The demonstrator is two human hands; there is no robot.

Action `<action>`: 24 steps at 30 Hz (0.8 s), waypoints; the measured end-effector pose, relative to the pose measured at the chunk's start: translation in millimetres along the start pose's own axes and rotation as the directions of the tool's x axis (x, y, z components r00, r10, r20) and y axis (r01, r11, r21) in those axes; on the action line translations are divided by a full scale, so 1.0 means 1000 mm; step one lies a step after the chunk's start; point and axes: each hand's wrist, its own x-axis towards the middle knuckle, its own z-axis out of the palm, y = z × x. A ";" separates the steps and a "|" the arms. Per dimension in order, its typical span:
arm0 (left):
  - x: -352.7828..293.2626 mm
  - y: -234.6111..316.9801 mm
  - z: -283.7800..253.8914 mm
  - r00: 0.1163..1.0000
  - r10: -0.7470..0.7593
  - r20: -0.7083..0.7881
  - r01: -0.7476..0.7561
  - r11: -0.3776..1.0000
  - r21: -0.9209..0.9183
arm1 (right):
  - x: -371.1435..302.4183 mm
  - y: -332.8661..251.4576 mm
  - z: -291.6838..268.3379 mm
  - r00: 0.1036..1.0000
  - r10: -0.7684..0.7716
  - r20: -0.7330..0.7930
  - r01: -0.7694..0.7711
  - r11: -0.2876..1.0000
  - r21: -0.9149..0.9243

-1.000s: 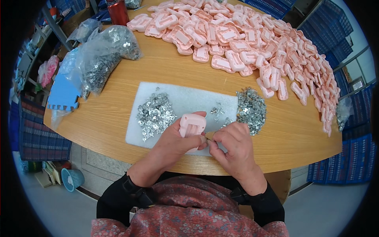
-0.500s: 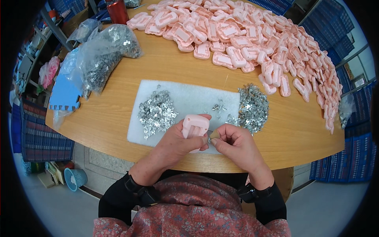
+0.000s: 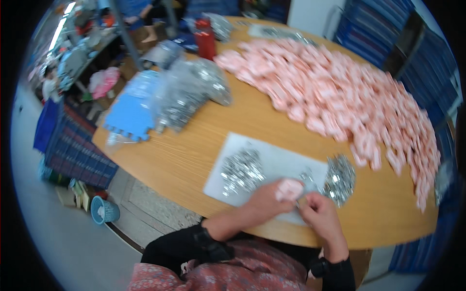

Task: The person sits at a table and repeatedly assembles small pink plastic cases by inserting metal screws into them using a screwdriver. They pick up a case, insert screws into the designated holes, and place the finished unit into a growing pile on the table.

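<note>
My left hand (image 3: 264,201) is closed around a pale pink plastic casing (image 3: 289,189), held over the near edge of a white foam sheet (image 3: 218,182). Beside it, my right hand (image 3: 320,214) has its thumb and forefinger pinched close to the casing's lower edge. Motion blur hides what small piece sits between those fingertips. On the sheet's left half lies a heap of small shiny metal pieces (image 3: 242,169). A second metal heap (image 3: 340,179) lies at the sheet's right edge, with a few loose pieces (image 3: 307,174) between them.
A broad pile of pink casings (image 3: 330,87) covers the table's far and right side. Clear bags of metal pieces (image 3: 187,92), a blue foam mat (image 3: 128,116) and a red bottle (image 3: 205,39) stand at far left. A blue basket (image 3: 104,210) is on the floor.
My view has swung left and tilted, so the table appears shifted right and lower. Both hands remain together; the casing has turned and shows a smaller face.
</note>
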 end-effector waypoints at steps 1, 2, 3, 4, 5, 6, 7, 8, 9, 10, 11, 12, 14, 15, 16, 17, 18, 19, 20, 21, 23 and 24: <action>0.000 0.010 0.002 0.999 -0.039 0.024 0.039 0.999 0.015 | 0.000 0.007 -0.004 1.000 0.012 0.002 -0.012 0.998 0.055; -0.001 0.012 0.002 1.000 -0.007 0.025 0.006 0.999 0.045 | 0.000 0.012 -0.004 1.000 0.010 0.019 -0.012 0.993 0.119; -0.002 0.010 0.005 0.999 0.018 0.027 -0.020 0.997 0.071 | -0.002 0.005 -0.003 0.999 0.010 0.039 -0.017 0.980 0.199; -0.001 0.010 0.006 0.998 0.044 0.038 -0.048 0.995 0.092 | -0.003 0.001 -0.003 0.999 0.001 0.034 -0.009 0.967 0.255; -0.001 0.015 0.006 0.997 0.080 0.004 -0.080 0.996 0.039 | -0.004 -0.004 -0.003 1.000 -0.006 0.029 -0.003 0.950 0.311; 0.000 0.022 0.006 0.993 0.112 -0.025 -0.112 0.994 -0.014 | -0.002 -0.004 -0.003 1.000 -0.008 0.022 -0.001 0.929 0.369; 0.000 0.029 0.007 0.989 0.142 -0.045 -0.144 0.987 -0.067 | -0.003 0.003 -0.004 0.999 -0.042 0.014 0.032 0.907 0.419; 0.003 0.036 0.006 0.991 0.124 -0.051 -0.130 0.981 -0.142 | -0.005 0.012 -0.007 0.997 -0.074 0.005 0.063 0.881 0.470; 0.007 0.041 0.007 0.994 0.094 -0.057 -0.105 0.970 -0.218 | -0.004 0.011 -0.006 0.995 -0.096 0.001 0.081 0.848 0.524; 0.010 0.046 0.008 0.996 0.065 -0.058 -0.079 0.953 -0.293 | -0.004 0.009 -0.002 0.995 -0.090 0.030 0.056 0.812 0.581; 0.013 0.050 0.009 0.992 0.111 -0.059 -0.124 0.951 -0.285 | -0.009 0.002 0.004 0.995 -0.086 0.058 0.030 0.772 0.635; 0.014 0.053 0.012 0.986 0.156 -0.059 -0.166 0.945 -0.280 | -0.012 -0.002 0.009 0.993 -0.079 0.086 -0.001 0.731 0.683; 0.015 0.053 0.019 0.965 0.254 -0.071 -0.264 0.941 -0.212 | -0.012 0.000 0.011 0.976 -0.104 0.192 -0.079 0.649 0.757; 0.012 0.049 0.023 0.948 0.306 -0.089 -0.316 0.937 -0.148 | -0.015 -0.011 0.016 0.970 -0.113 0.215 -0.099 0.626 0.774; 0.008 0.048 0.025 0.929 0.356 -0.104 -0.365 0.927 -0.083 | -0.017 -0.018 0.020 0.963 -0.122 0.238 -0.119 0.602 0.790; 0.002 0.049 0.025 0.940 0.330 -0.091 -0.341 0.928 -0.150 | -0.012 -0.012 0.018 0.964 -0.120 0.239 -0.123 0.595 0.794; 0.000 0.049 0.027 0.952 0.301 -0.060 -0.306 0.925 -0.223 | -0.008 -0.003 0.012 0.963 -0.152 0.223 -0.082 0.620 0.780; -0.003 0.043 0.029 0.956 0.289 -0.055 -0.293 0.912 -0.286 | -0.006 0.004 0.006 0.957 -0.188 0.221 -0.050 0.644 0.764; -0.006 0.040 0.029 0.955 0.294 -0.043 -0.293 0.906 -0.307 | -0.004 0.007 0.002 0.950 -0.222 0.219 -0.016 0.666 0.746; -0.002 0.034 0.030 0.954 0.299 -0.002 -0.282 0.897 -0.339 | -0.006 0.010 -0.007 0.958 -0.228 0.173 0.045 0.718 0.695; -0.005 0.029 0.021 0.944 0.325 0.054 -0.292 0.902 -0.317 | -0.011 0.007 -0.017 0.962 -0.240 0.126 0.126 0.808 0.576; 0.001 0.024 0.012 0.958 0.272 0.088 -0.229 0.916 -0.330 | -0.013 0.002 -0.023 0.944 -0.299 0.140 0.206 0.864 0.460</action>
